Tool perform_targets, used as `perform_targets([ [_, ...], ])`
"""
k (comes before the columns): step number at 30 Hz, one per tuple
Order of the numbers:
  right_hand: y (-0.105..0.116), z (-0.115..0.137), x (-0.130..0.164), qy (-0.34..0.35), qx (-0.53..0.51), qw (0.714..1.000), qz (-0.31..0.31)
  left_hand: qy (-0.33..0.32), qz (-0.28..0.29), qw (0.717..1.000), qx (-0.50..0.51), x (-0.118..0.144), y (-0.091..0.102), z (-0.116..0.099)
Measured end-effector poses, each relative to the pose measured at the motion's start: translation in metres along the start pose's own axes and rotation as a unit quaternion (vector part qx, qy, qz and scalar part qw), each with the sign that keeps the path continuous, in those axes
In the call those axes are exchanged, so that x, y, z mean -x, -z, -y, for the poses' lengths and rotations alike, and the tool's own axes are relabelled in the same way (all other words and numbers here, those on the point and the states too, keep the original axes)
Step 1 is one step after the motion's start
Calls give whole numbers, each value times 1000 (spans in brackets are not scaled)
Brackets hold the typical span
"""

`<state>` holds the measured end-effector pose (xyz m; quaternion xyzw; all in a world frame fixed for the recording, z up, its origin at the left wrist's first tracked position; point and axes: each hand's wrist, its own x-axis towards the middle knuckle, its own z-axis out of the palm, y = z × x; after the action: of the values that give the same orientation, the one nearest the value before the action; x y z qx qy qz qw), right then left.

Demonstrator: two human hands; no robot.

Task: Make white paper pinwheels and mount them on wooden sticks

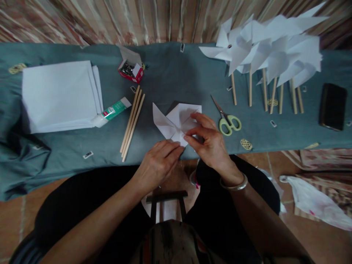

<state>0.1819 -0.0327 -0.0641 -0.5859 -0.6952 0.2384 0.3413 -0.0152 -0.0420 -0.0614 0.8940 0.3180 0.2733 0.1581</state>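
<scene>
A white paper pinwheel (171, 124), with some of its blades folded in toward the centre, lies at the front of the cloth-covered table. My left hand (159, 159) is closed at its near edge, fingertips pressed on the paper. From the right, my right hand (210, 141) pinches a paper corner near the centre between thumb and finger, while another finger rests on the right blade. Three wooden sticks (132, 123) lie left of the paper. Green-handled scissors (230, 124) lie to the right, close to my right hand.
A stack of white paper (59, 97) lies at the left, a glue stick (112, 112) against its corner. Behind the sticks stands an open red box (131, 69) of small metal pieces. Several finished pinwheels (264, 47) are at the back right, near a dark phone (333, 106).
</scene>
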Motion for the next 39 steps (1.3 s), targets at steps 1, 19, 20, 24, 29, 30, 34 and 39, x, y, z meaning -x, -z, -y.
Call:
perform_targets([
  [1, -1, 1, 0, -1, 3, 1000, -2, 1, 2, 1000, -2, 0, 0, 0],
  [19, -6, 2, -1, 4, 27, 1000, -15, -6, 9, 1000, -12, 2, -1, 1],
  [20, -6, 2, -1, 4, 30, 999, -16, -7, 10, 1000, -13, 2, -1, 1],
  [24, -7, 3, -2, 7, 33, 999, -17, -12, 11, 1000, -15, 2, -1, 1],
  [29, -7, 3, -2, 8, 29, 999, -13, -6, 17, 1000, -16, 1, 0, 1],
  [30, -7, 3, -2, 9, 30, 999, -12, -5, 19, 1000, -17, 1, 0, 1],
  [34, -8, 3, -2, 8, 27, 999, -15, -7, 13, 1000, -18, 1, 0, 1],
  [39, -10, 4, -1, 4, 15, 1000, -14, -6, 15, 1000, -17, 1, -1, 0],
])
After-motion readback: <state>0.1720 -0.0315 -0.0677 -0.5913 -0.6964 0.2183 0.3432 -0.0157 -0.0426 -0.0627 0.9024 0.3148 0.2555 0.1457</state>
